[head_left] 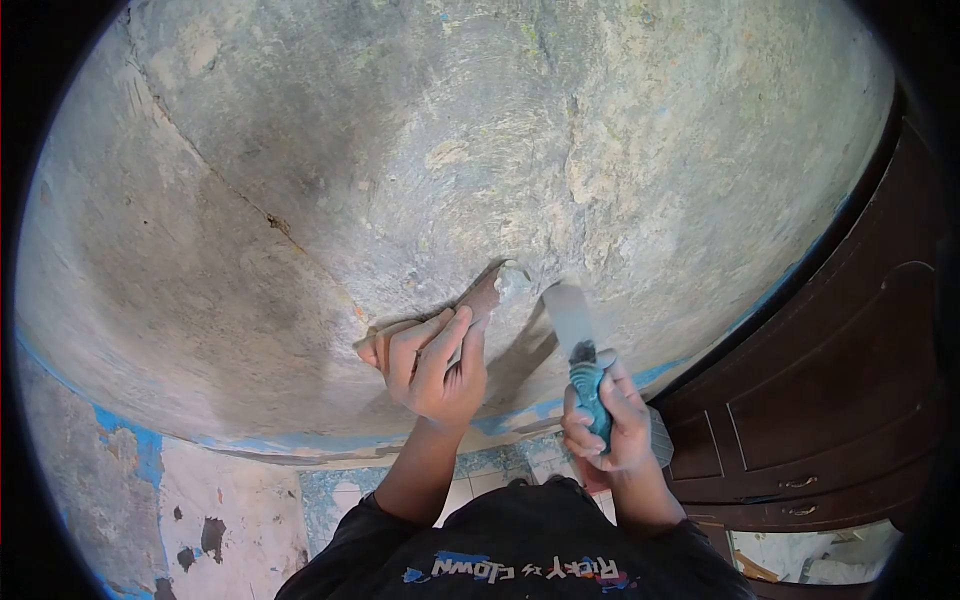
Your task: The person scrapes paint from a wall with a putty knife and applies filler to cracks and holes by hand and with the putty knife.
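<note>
My left hand [435, 365] pinches a reddish-brown piece [482, 298] against the rough grey wall [330, 200]. Whitish material [515, 282] shows at the upper end of that piece. To the right, my right hand [615, 415] is wrapped round the teal handle of a putty knife [588, 395]. Its broad blade, slightly blurred, points up toward the wall just right of the piece; whether it touches the wall I cannot tell. Fine curved scratches mark the wall above both hands.
A long crack [215, 172] runs diagonally across the wall at the left. Dark wooden furniture [820, 400] with small metal handles stands at the right. Blue paint edges the wall low down. Floor tiles [458, 497] show below, beside a pinkish patched surface [235, 500].
</note>
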`<state>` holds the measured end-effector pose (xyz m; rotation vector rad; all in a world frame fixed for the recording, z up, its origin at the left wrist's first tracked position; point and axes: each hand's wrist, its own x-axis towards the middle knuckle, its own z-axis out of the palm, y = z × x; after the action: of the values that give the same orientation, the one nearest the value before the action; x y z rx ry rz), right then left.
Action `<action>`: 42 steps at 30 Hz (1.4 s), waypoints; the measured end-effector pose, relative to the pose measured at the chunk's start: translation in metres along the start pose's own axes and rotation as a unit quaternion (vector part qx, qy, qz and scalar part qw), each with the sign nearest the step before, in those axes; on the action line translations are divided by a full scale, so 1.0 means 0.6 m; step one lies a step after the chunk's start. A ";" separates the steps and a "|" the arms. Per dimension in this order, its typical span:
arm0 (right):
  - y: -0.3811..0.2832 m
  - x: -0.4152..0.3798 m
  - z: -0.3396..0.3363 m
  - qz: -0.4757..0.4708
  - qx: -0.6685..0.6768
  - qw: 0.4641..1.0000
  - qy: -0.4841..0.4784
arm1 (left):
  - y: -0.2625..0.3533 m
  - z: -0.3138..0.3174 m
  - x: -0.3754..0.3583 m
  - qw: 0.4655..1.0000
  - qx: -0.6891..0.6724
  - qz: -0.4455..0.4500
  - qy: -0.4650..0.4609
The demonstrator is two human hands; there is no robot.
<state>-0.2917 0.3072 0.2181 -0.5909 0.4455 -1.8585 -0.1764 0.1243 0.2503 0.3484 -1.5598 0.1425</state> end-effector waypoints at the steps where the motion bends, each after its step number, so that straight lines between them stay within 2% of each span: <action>1: 0.007 -0.002 -0.004 0.010 -0.001 1.000 0.004 | -0.002 -0.001 0.000 1.000 0.000 0.003 -0.002; 8: 0.010 0.002 0.001 0.013 0.006 1.000 0.013 | -0.004 0.006 -0.007 1.000 0.006 -0.012 0.019; 14: 0.004 0.011 -0.001 0.015 -0.012 1.000 -0.022 | -0.003 0.007 -0.006 1.000 0.004 -0.013 0.024; 20: 0.005 0.006 -0.003 0.012 0.002 1.000 -0.003 | -0.002 0.002 0.000 1.000 0.005 -0.010 0.017; 42: -0.004 0.013 -0.003 0.000 -0.060 0.998 -0.009 | -0.002 0.004 -0.002 1.000 0.000 -0.018 0.024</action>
<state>-0.2971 0.3008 0.2195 -0.6876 0.5490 -1.8345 -0.1785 0.1224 0.2487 0.3711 -1.5050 0.1227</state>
